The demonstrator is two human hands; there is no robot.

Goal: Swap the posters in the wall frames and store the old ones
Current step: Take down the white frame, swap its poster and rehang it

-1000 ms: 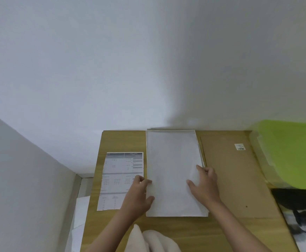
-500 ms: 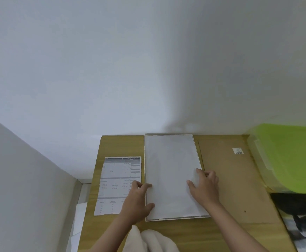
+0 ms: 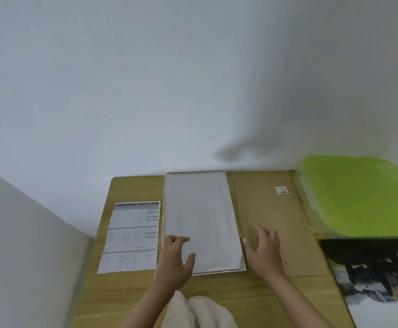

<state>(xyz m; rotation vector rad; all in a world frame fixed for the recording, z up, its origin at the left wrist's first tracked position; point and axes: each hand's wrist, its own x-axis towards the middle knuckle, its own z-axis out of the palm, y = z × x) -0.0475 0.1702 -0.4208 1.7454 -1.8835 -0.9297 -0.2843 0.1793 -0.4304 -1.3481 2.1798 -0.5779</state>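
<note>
A white-rimmed frame [image 3: 227, 185] lies face down in the middle of the wooden table [image 3: 122, 294], with a blank white sheet [image 3: 200, 214] lying in it. My left hand [image 3: 175, 263] rests on the sheet's near left corner, fingers curled. Over the brown backing board [image 3: 271, 209], just right of the frame, hovers my right hand [image 3: 263, 250], fingers spread and holding nothing. A printed form sheet [image 3: 131, 237] lies left of the frame. At the right edge lies a black-and-white picture poster [image 3: 378, 280].
A clear storage box with a lime-green lid [image 3: 359, 195] stands at the back right. White cloth [image 3: 200, 313] bunches at the table's near edge. The table's far edge abuts the pale wall, and a gap drops away to its left.
My right hand has lifted off the sheet and moved right over the backing board. The sheet has settled inside the frame. My left hand stays at the near left corner.
</note>
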